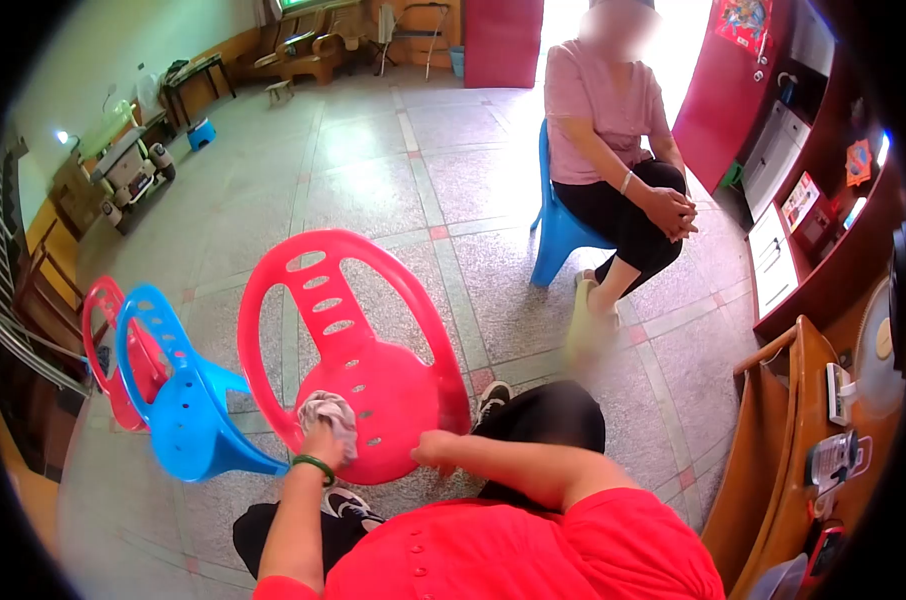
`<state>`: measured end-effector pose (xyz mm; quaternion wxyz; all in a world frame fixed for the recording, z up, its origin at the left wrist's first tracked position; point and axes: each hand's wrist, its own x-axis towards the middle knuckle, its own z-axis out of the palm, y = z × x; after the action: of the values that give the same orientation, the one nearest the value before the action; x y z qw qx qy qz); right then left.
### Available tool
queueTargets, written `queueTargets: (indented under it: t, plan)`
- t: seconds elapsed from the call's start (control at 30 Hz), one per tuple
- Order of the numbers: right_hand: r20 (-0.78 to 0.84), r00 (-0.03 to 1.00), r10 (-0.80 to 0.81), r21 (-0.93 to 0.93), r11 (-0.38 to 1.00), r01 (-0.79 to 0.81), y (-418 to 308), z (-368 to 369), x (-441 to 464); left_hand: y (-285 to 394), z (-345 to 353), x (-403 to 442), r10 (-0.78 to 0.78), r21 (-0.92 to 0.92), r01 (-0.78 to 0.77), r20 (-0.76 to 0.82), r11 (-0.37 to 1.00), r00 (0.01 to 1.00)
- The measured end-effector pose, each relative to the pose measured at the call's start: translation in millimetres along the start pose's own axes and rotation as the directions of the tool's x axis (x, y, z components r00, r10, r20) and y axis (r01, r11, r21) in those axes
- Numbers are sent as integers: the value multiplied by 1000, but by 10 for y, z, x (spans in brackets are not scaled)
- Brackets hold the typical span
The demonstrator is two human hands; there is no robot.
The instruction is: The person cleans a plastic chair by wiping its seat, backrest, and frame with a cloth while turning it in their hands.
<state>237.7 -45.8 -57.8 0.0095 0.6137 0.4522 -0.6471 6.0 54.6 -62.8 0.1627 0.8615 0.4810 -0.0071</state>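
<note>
A red plastic chair (398, 385) with a slotted back stands in front of me. My left hand (323, 443), with a green bangle at the wrist, presses a crumpled light cloth (331, 412) against the left side of its seat. At the seat's near right edge is my right hand (435, 449), its fingers closed on the rim. Part of the seat's left side is hidden under the cloth.
A blue chair (185, 425) and another red chair (123, 385) stand at the left. Ahead to the right, a person (613, 130) sits on a blue chair with hands clasped. A wooden cabinet (788, 430) lines the right side.
</note>
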Motion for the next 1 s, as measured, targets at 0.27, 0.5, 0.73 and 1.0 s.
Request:
queueTargets:
  t: [0.27,0.5,0.73,1.0]
  plan:
    - [-769,565,-298,-166,947,274,-577,-1223,-752,131,56,68,-168,319,71,287,945,943]
    - [-938,342,-59,27,970,241,-480,-1674,-170,105,127,70,-145,379,39,256,924,956]
    - [-839,527,-137,58,940,336,-618,-1679,-32,214,134,-6,-136,402,76,122,913,983]
    - [-830,547,-108,2,980,197,-631,-1527,-211,-195,430,30,-164,359,143,29,922,986]
